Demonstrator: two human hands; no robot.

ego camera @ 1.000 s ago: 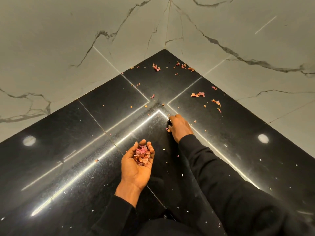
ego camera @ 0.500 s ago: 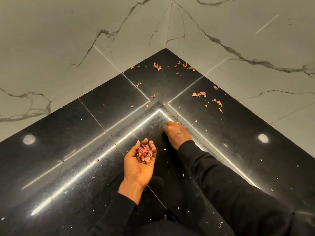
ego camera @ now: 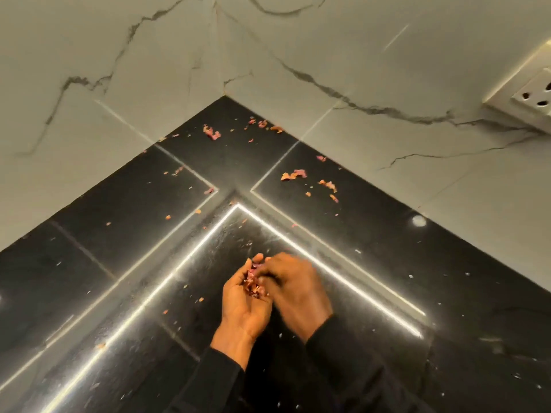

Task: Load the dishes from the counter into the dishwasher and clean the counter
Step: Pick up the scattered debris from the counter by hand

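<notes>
Cupped palm-up, my left hand [ego camera: 241, 302] held the pink scraps [ego camera: 255, 281] over the black counter [ego camera: 387, 278] while my blurred right hand [ego camera: 295, 287] met the pile, its grip beyond telling, loose flakes [ego camera: 293, 174] lying toward the corner.

One left hand [ego camera: 241, 302], one right hand [ego camera: 293, 286], one surface [ego camera: 119, 234], one wall socket [ego camera: 533, 93].
Pinkish scraps [ego camera: 293, 174] past counting, thickest toward twelve o'clock; socket at two.
</notes>
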